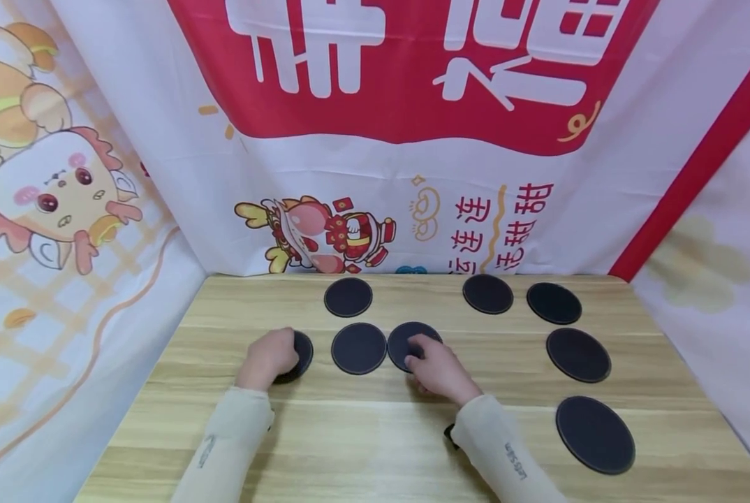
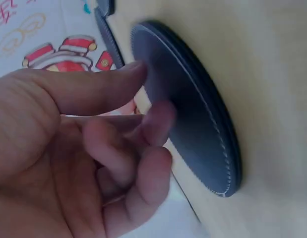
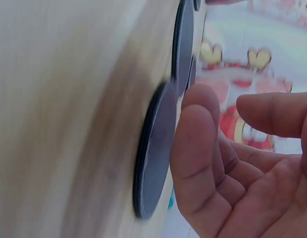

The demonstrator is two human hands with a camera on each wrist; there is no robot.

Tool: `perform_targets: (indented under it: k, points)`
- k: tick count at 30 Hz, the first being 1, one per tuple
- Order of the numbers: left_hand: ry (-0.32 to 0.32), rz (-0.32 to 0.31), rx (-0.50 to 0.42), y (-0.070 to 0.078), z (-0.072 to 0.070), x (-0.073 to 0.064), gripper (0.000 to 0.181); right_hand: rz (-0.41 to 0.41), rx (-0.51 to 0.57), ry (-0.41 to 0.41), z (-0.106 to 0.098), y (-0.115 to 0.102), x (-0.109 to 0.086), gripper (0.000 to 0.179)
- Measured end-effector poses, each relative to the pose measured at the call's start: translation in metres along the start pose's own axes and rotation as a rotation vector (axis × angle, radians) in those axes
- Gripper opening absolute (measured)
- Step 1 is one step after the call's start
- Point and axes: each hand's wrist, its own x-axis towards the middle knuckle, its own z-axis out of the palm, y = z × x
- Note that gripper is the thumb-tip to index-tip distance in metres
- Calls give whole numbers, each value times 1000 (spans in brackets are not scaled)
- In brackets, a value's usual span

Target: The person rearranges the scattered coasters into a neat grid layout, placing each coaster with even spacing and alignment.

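At the left, a printed cloth [image 1: 54, 188] hangs beside the surface [image 1: 362, 447], which has a striped wood grain. The left hand [image 1: 269, 358] is over the left coaster [image 1: 304, 358], its thumb and bent fingers apart above the face; no hold shows, and contact is unclear. That coaster shows beyond the fingers to the right. Its face is smooth, dark and leather-like, with pale stitching round the rim; the edge looks layered.

Next come the back coaster [image 1: 348, 297] and, nearer the person, the middle coaster [image 1: 359, 348], which lies between the hands, closer to the right one, its rim meeting or nearly meeting the right coaster [image 1: 401, 340]. That one lies left of and beyond the right hand [image 1: 439, 370], whose thumb stands well clear of loosely bent fingers, gripping nothing visible. All are round, with no long axis. Farther right, four more coasters [image 1: 579, 355] lie flat, apart from one another.
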Motion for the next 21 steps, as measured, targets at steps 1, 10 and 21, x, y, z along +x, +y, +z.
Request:
perform_targets:
  k: [1,10,21]
  points:
    - [-14,-6,0,-1,2,-6,41,-23,2,-17,5,-3,-3,45]
    - [-51,-39,29,-7,4,-43,77,-92,-9,-204,53,-26,-23,45]
    - [-110,78,-317,-22,9,-54,13,-77,-44,-251,90,-25,-26,54]
